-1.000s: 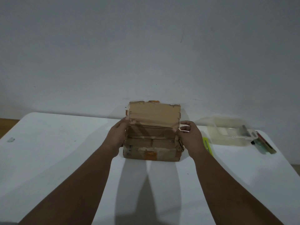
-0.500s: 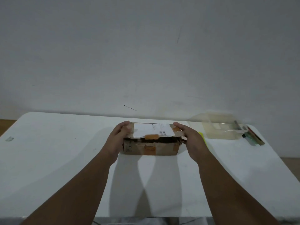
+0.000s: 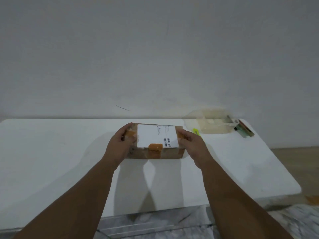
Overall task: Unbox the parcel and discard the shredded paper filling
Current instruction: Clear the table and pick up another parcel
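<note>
A brown cardboard parcel [image 3: 170, 153] lies flat on the white table [image 3: 51, 161], closed, with a white shipping label [image 3: 156, 136] on top and orange-brown tape [image 3: 155, 147] over its front edge. My left hand [image 3: 119, 145] grips the parcel's left end and my right hand [image 3: 192, 145] grips its right end. No shredded paper shows.
A clear plastic container [image 3: 214, 124] stands at the back right of the table. A yellow-green cutter [image 3: 196, 131] lies just right of the parcel. Several pens or markers [image 3: 244, 130] lie beside the container. The table's right edge drops to a wooden floor [image 3: 296, 159].
The parcel's top flap stood upright a second ago; it is now folded down flat with the label facing up. Both hands stay on the parcel's ends.
</note>
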